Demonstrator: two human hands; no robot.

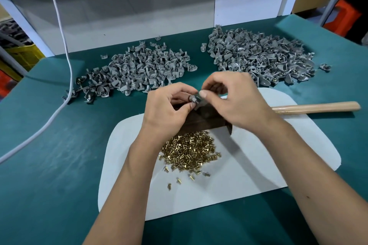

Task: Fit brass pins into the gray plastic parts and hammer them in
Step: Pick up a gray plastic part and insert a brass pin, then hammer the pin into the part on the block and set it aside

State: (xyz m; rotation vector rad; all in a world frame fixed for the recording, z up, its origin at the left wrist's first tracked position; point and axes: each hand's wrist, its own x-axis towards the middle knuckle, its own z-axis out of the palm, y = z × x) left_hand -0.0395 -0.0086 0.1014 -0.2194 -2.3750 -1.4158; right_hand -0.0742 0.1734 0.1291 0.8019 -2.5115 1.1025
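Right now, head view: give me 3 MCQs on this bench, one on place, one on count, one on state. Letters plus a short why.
1. Where does the pile of brass pins lie?
A. on the white mat
B. on the bare green table
C. in a yellow crate

2. How many separate piles of gray plastic parts lie on the green table?
A. one
B. two
C. four

3. What is the state of the hammer handle?
A. gripped by the right hand
B. gripped by the left hand
C. lying unheld

Key: 1 A, the pins sit on the white mat in front of the dark block. 2 B, a left pile and a right pile. 3 C, it rests on the bench while the left hand and right hand both pinch a gray part.
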